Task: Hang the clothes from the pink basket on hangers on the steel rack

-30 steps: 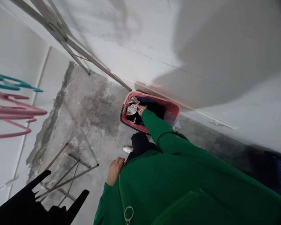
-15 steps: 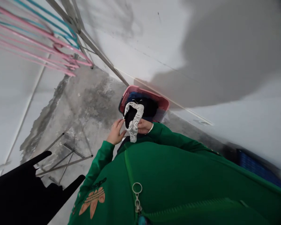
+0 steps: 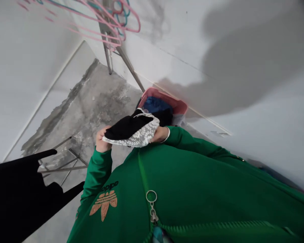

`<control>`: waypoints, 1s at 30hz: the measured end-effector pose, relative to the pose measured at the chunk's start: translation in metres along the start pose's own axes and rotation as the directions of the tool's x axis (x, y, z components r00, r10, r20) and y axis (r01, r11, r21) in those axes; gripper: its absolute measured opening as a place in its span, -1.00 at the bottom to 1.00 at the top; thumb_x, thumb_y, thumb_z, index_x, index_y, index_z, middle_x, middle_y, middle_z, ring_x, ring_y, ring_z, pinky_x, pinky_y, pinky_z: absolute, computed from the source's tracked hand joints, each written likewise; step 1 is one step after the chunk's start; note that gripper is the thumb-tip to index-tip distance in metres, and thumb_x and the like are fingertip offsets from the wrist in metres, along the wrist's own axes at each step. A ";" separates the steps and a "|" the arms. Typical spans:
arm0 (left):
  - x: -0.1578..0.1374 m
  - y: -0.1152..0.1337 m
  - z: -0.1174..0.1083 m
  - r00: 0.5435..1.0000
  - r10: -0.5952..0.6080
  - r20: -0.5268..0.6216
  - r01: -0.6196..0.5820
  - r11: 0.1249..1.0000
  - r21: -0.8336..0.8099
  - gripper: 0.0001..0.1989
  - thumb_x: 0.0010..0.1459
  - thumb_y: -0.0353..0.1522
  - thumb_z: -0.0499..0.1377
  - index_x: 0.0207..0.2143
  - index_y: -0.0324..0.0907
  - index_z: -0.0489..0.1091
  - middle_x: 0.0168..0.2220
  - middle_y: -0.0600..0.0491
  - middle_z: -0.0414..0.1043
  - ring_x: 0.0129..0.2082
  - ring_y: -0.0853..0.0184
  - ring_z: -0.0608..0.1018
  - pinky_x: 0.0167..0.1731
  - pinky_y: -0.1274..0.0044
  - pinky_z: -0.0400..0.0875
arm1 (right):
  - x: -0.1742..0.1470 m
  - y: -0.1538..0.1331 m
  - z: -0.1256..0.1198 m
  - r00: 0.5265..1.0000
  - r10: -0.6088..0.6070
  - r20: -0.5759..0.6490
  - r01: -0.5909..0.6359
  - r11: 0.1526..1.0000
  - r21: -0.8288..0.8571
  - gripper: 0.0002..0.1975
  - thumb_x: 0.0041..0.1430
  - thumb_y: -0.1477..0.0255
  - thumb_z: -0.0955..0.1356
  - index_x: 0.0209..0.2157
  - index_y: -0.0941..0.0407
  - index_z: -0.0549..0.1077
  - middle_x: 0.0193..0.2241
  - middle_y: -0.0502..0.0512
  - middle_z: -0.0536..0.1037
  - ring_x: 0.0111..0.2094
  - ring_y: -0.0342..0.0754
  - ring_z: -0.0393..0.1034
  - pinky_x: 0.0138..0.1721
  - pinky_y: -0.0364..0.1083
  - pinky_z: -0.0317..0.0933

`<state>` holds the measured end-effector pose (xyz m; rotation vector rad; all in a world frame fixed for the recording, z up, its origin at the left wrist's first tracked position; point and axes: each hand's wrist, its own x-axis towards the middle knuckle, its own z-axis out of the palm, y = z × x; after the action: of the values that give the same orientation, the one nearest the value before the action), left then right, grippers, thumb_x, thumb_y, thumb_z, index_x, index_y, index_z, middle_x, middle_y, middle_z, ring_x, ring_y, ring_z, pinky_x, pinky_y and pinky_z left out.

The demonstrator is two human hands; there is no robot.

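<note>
A black garment with a white lace edge [image 3: 128, 129] is stretched out in front of my chest between my two hands. My left hand [image 3: 102, 139] is closed on its left end, where the lace narrows to a corner. At the other end my right hand [image 3: 160, 134] grips the lace side, its fingertips partly hidden behind the cloth. Just beyond the garment a pink laundry basket [image 3: 180, 106] stands on the floor against the wall, with blue cloth [image 3: 155, 104] and black cloth [image 3: 166, 117] inside.
Pink and teal hangers [image 3: 111, 25] hang from a metal rack [image 3: 128, 64] at the upper left. A black cloth or cover [image 3: 20, 199] fills the lower left, near thin metal legs [image 3: 71, 165]. White wall [image 3: 255, 125] runs along the right.
The garment has been pulled wide, and my left hand has moved left and taken hold of its end. The view has shifted, so the hangers appear further right and higher.
</note>
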<state>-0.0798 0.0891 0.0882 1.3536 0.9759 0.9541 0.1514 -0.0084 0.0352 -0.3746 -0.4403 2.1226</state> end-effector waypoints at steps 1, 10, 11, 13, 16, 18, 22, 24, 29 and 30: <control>-0.009 0.014 -0.006 0.994 0.031 -0.108 -0.038 0.997 -0.066 -0.57 -0.12 0.06 0.27 -0.56 -0.12 0.46 -0.52 0.09 0.50 -0.39 0.30 0.58 -0.25 0.46 0.52 | 0.005 -0.003 0.011 0.999 -0.032 0.029 0.032 0.999 -0.009 -0.64 -0.28 0.47 0.60 -0.39 0.19 0.50 -0.44 0.00 0.57 -0.28 -0.13 0.51 0.04 -0.05 0.33; -0.076 0.100 -0.028 0.844 0.165 -0.511 -0.278 0.948 -0.153 -0.54 0.08 0.07 0.03 -0.20 -0.01 0.49 -0.13 0.06 0.55 0.11 0.16 0.45 0.15 0.33 0.34 | 0.050 0.005 0.087 0.889 0.222 0.401 -0.036 0.906 -0.422 -0.31 0.00 0.08 0.47 0.07 0.17 0.33 0.08 0.28 0.38 0.10 -0.02 0.31 0.17 0.04 0.15; -0.083 0.106 -0.038 0.829 0.158 -0.536 -0.282 0.946 -0.157 -0.50 0.09 0.10 -0.01 -0.20 -0.01 0.48 -0.14 0.05 0.55 0.11 0.16 0.45 0.14 0.33 0.35 | 0.054 0.012 0.091 0.881 0.229 0.414 -0.016 0.889 -0.457 -0.31 0.02 0.11 0.47 0.10 0.16 0.29 0.08 0.27 0.37 0.09 -0.04 0.31 0.16 0.04 0.16; -0.099 0.115 -0.060 0.788 0.155 -0.596 -0.308 0.937 -0.163 -0.46 0.10 0.13 -0.06 -0.19 0.00 0.47 -0.15 0.06 0.56 0.10 0.17 0.46 0.12 0.35 0.37 | 0.064 0.024 0.099 0.866 0.233 0.443 0.018 0.870 -0.493 -0.31 0.06 0.17 0.46 0.14 0.14 0.23 0.08 0.26 0.36 0.09 -0.04 0.31 0.15 0.06 0.16; -0.125 0.126 -0.091 0.717 0.181 -0.673 -0.357 0.925 -0.133 -0.50 0.09 0.11 -0.05 -0.20 0.02 0.45 -0.16 0.08 0.56 0.11 0.20 0.45 0.10 0.40 0.39 | 0.080 0.037 0.109 0.845 0.269 0.462 0.022 0.846 -0.533 -0.33 0.11 0.19 0.43 0.17 0.12 0.18 0.08 0.27 0.36 0.07 -0.02 0.33 0.13 0.09 0.20; -0.139 0.128 -0.104 0.664 0.206 -0.718 -0.385 0.918 -0.092 -0.55 0.10 0.08 -0.02 -0.21 0.02 0.44 -0.16 0.08 0.56 0.12 0.20 0.44 0.10 0.41 0.39 | 0.092 0.043 0.116 0.847 0.278 0.454 0.040 0.817 -0.575 -0.35 0.13 0.19 0.42 0.17 0.10 0.18 0.08 0.27 0.35 0.03 -0.03 0.36 0.09 0.07 0.25; -0.151 0.128 -0.113 0.629 0.222 -0.745 -0.358 0.933 -0.025 -0.51 0.13 0.10 -0.05 -0.20 -0.02 0.42 -0.16 0.04 0.53 0.10 0.16 0.45 0.09 0.35 0.40 | 0.113 0.044 0.140 0.888 0.128 0.441 0.227 0.711 -0.665 -0.40 0.10 0.16 0.43 0.12 0.08 0.26 0.06 0.21 0.36 -0.01 -0.03 0.37 0.05 0.05 0.30; -0.151 0.125 -0.116 0.671 0.208 -0.711 -0.297 0.955 -0.001 -0.47 0.16 0.11 -0.09 -0.18 -0.05 0.41 -0.16 0.00 0.50 0.08 0.15 0.46 0.07 0.31 0.42 | 0.122 0.040 0.161 0.902 -0.009 0.432 0.346 0.613 -0.710 -0.44 0.09 0.15 0.43 0.07 0.07 0.33 0.04 0.17 0.37 0.00 -0.03 0.35 0.09 0.03 0.28; -0.138 0.108 -0.117 0.762 0.319 -0.563 -0.155 0.935 0.320 -0.59 0.18 -0.01 0.06 -0.17 -0.11 0.41 -0.12 -0.03 0.42 0.12 0.14 0.40 0.12 0.28 0.33 | 0.140 0.038 0.222 0.854 -0.117 0.506 0.509 0.385 -0.770 -0.50 0.12 0.18 0.40 0.05 0.12 0.39 -0.01 0.10 0.39 0.01 -0.01 0.35 0.13 0.06 0.24; -0.134 0.102 -0.115 0.777 0.350 -0.523 -0.139 0.906 0.400 -0.61 0.15 -0.04 0.11 -0.16 -0.12 0.41 -0.10 -0.03 0.41 0.15 0.13 0.37 0.16 0.27 0.28 | 0.145 0.042 0.231 0.843 -0.109 0.527 0.525 0.378 -0.762 -0.47 0.12 0.18 0.39 0.07 0.16 0.36 -0.03 0.10 0.41 0.03 0.01 0.35 0.15 0.10 0.22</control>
<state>-0.2306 -0.0008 0.1931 1.5355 1.5119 1.5188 -0.0551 0.0520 0.2076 -0.3820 -1.7860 1.3556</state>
